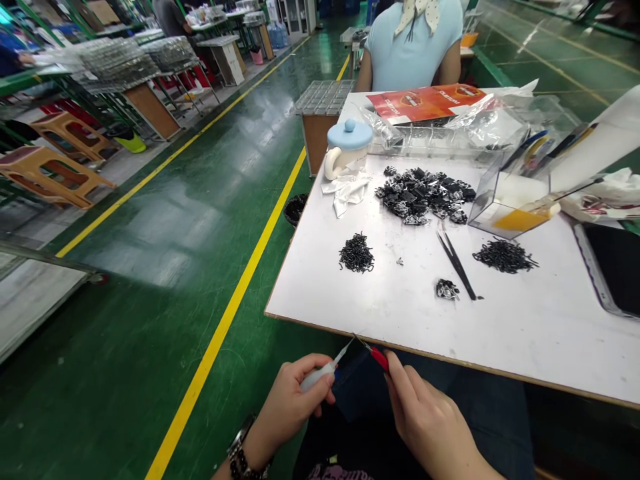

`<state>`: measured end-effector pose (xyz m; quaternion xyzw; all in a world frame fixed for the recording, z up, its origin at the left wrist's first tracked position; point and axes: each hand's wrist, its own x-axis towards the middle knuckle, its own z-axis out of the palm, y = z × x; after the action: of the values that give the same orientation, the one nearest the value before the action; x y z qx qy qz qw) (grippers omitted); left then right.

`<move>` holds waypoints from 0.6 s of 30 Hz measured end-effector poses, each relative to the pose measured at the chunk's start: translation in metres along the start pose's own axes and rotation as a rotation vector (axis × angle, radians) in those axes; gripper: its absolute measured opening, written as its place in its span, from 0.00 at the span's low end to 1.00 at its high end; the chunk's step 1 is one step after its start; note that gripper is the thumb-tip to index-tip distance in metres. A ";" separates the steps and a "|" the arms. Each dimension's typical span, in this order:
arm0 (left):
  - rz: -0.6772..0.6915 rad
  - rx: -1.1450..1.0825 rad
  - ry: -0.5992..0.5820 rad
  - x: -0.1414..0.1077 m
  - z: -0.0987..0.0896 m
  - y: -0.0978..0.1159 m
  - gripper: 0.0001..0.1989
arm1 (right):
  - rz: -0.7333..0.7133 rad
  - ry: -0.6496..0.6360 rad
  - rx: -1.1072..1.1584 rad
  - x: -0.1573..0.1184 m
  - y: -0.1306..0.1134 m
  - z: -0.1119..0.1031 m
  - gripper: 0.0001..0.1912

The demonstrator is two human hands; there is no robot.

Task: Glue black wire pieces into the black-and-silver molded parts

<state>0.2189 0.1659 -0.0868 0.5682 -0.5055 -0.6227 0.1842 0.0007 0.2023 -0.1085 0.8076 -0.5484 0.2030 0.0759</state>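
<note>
My left hand (300, 393) is closed on a white-handled tool (319, 377) with a thin pointed tip, slanting up to the right. My right hand (425, 407) grips a slim red-handled tool (380, 359) with a fine metal tip. The two tips come close together just at the table's front edge; I cannot tell whether they touch or hold a tiny piece. On the white table (320, 293) beyond lie black tweezers (456, 265) beside a small heap of black and silver parts (447, 289). Small black curved pieces form a left pile (357, 253) and a right pile (505, 255).
A large heap of black parts (423, 193) lies farther back. Around it stand a blue-lidded mug (349, 143), crumpled tissue (347, 192), a clear pen holder (515, 200) and a phone (613, 263). A person in light blue (415, 47) sits beyond the table.
</note>
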 end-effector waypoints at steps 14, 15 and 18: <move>0.101 -0.037 0.071 -0.011 -0.001 0.003 0.16 | 0.156 -0.108 0.411 0.008 0.008 -0.027 0.16; 0.151 -0.014 0.079 -0.012 -0.002 0.005 0.15 | 0.217 -0.110 0.490 0.009 0.012 -0.035 0.16; 0.321 0.089 0.105 -0.012 -0.002 0.015 0.12 | 0.398 -0.054 0.479 0.009 0.030 -0.054 0.13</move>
<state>0.2190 0.1678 -0.0676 0.5194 -0.6065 -0.5319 0.2819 -0.0368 0.2012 -0.0587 0.6845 -0.6342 0.3157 -0.1722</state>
